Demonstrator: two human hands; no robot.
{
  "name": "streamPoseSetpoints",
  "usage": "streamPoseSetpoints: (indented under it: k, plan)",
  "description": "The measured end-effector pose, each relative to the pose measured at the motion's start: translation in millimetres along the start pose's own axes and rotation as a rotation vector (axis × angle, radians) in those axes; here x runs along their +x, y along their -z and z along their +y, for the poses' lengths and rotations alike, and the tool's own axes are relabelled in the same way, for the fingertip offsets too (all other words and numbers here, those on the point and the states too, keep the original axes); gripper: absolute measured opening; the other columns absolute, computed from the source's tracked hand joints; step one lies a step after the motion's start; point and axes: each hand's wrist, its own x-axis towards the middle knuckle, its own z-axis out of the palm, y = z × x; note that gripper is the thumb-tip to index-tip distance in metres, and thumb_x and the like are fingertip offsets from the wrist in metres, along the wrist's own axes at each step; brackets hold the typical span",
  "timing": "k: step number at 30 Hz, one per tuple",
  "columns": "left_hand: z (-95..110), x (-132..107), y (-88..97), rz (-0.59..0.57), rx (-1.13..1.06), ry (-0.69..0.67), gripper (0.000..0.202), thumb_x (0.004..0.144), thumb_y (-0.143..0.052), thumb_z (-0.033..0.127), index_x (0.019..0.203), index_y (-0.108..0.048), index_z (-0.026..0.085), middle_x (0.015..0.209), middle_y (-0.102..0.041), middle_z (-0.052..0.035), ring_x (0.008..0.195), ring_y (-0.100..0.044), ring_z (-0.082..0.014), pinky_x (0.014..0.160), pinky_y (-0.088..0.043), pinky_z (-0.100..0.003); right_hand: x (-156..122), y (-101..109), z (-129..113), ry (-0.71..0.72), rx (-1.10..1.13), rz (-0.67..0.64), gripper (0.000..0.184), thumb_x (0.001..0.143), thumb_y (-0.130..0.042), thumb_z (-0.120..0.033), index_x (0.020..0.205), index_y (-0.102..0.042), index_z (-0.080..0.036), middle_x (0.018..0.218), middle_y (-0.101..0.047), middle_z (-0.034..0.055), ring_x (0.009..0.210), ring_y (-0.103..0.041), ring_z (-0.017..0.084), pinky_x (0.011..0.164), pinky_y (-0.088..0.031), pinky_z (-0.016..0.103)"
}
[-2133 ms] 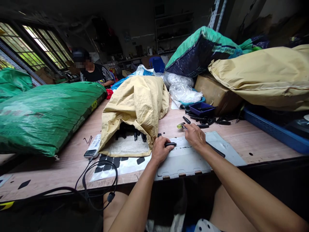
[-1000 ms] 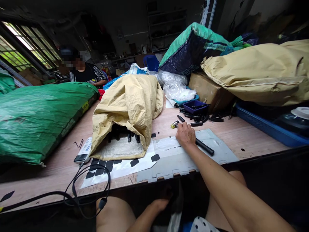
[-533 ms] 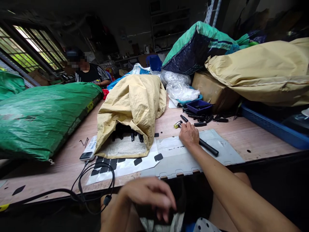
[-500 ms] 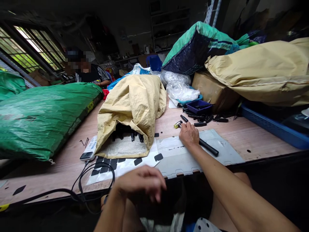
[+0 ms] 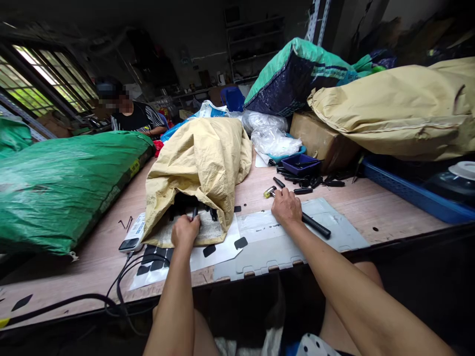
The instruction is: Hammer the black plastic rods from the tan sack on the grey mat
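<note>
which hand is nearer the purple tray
Right. The right hand, gripping the hammer, is on the near side of the purple tray, slightly left; the left hand is much farther left, at the open sack.

Left grip (image 5: 185,230), right grip (image 5: 288,205) bare. Arms (image 5: 345,277) bare, far as shows. Legs (image 5: 367,273) bare too. On lap: white cloth (image 5: 314,346), round black dots. Blue bit (image 5: 292,348) beside it.
</note>
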Motion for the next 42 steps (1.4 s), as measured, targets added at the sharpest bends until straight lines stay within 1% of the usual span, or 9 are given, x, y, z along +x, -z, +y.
streamPoseSetpoints:
  k: [3,5,8,12,18,29,32,36,42]
  plan:
    - [-3.5,-40.5,16.2,0.153,-0.232,-0.120,0.030,0.088,-0.063,0.049,0.093,-0.071,0.021,0.090,-0.075,-0.0089,0.084,-0.068,-0.0283,0.073,-0.049,-0.035,0.0,-1.7,0.2,0.005,-0.003,-0.001,0.035,0.101,-0.035,-0.023,0.121,-0.063,-0.016,0.119,-0.059,0.0165,0.108,-0.054,0.028,0.084,-0.041,0.038]
    - [8.3,-69.7,13.5,0.118,-0.448,-0.346,0.030,0.087,-0.067,0.048,0.099,-0.071,0.021,0.090,-0.074,-0.0044,0.078,-0.065,-0.0215,0.071,-0.049,-0.031,-0.2,-2.7,0.5,0.011,-0.003,0.002,0.035,0.101,-0.035,-0.023,0.120,-0.063,-0.016,0.118,-0.059,0.0165,0.108,-0.054,0.028,0.084,-0.041,0.038]
    - [40.4,-98.4,-11.4,-0.105,-0.559,-0.660,0.018,0.088,-0.070,0.037,0.097,-0.071,0.021,0.091,-0.071,-0.0025,0.079,-0.063,-0.0176,0.074,-0.050,-0.029,-0.9,-3.0,0.8,0.011,0.002,0.014,0.034,0.101,-0.035,-0.023,0.119,-0.063,-0.015,0.117,-0.059,0.0161,0.108,-0.054,0.028,0.085,-0.040,0.038]
    - [73.5,-99.9,-52.7,-0.173,-0.387,-0.782,0.007,0.087,-0.071,0.021,0.093,-0.068,0.020,0.095,-0.067,-0.0040,0.091,-0.062,-0.0196,0.086,-0.048,-0.032,-1.6,-0.4,0.4,0.013,0.005,0.008,0.035,0.102,-0.034,-0.024,0.119,-0.063,-0.015,0.117,-0.060,0.0161,0.108,-0.055,0.028,0.084,-0.040,0.037]
    - [81.2,-94.4,-74.1,-0.119,-0.203,-0.760,0.021,0.087,-0.072,0.029,0.106,-0.068,0.021,0.107,-0.062,-0.0075,0.105,-0.055,-0.0263,0.093,-0.044,-0.039,-1.4,2.8,0.0,0.012,-0.004,0.009,0.035,0.102,-0.035,-0.024,0.120,-0.063,-0.015,0.118,-0.060,0.0164,0.108,-0.055,0.028,0.084,-0.041,0.038]
    - [85.5,-85.7,-79.3,-0.235,-0.331,-0.612,0.017,0.081,-0.080,0.035,0.093,-0.074,0.025,0.100,-0.068,-0.0025,0.105,-0.056,-0.0248,0.091,-0.039,-0.037,3.6,9.6,6.8,-0.002,0.105,-0.060,0.037,0.100,-0.042,-0.023,0.128,-0.066,-0.020,0.119,-0.064,0.0146,0.110,-0.059,0.027,0.088,-0.044,0.036]
    - [86.3,-86.0,-78.2,-0.248,-0.353,-0.591,0.019,0.078,-0.082,0.031,0.093,-0.075,0.025,0.101,-0.069,-0.0017,0.105,-0.056,-0.0242,0.091,-0.039,-0.036,1.0,21.0,12.3,0.009,0.247,0.006,0.038,0.099,-0.045,-0.024,0.129,-0.067,-0.022,0.120,-0.067,0.0128,0.109,-0.062,0.026,0.087,-0.047,0.035]
    - [87.2,-87.1,-77.5,-0.249,-0.366,-0.575,0.022,0.075,-0.084,0.029,0.094,-0.075,0.025,0.101,-0.069,-0.0011,0.106,-0.056,-0.0239,0.092,-0.039,-0.035,-20.8,36.6,15.5,0.141,0.532,0.134,0.036,0.096,-0.048,-0.025,0.126,-0.069,-0.020,0.120,-0.071,0.0105,0.107,-0.066,0.024,0.092,-0.050,0.034]
    - [88.7,-88.2,-75.1,-0.259,-0.359,-0.554,0.022,0.074,-0.083,0.030,0.094,-0.075,0.026,0.102,-0.070,-0.0006,0.106,-0.057,-0.0242,0.093,-0.040,-0.036,-63.2,47.4,3.9,0.298,0.723,0.047,0.033,0.096,-0.049,-0.024,0.120,-0.071,-0.023,0.114,-0.074,0.0073,0.102,-0.068,0.021,0.091,-0.052,0.032]
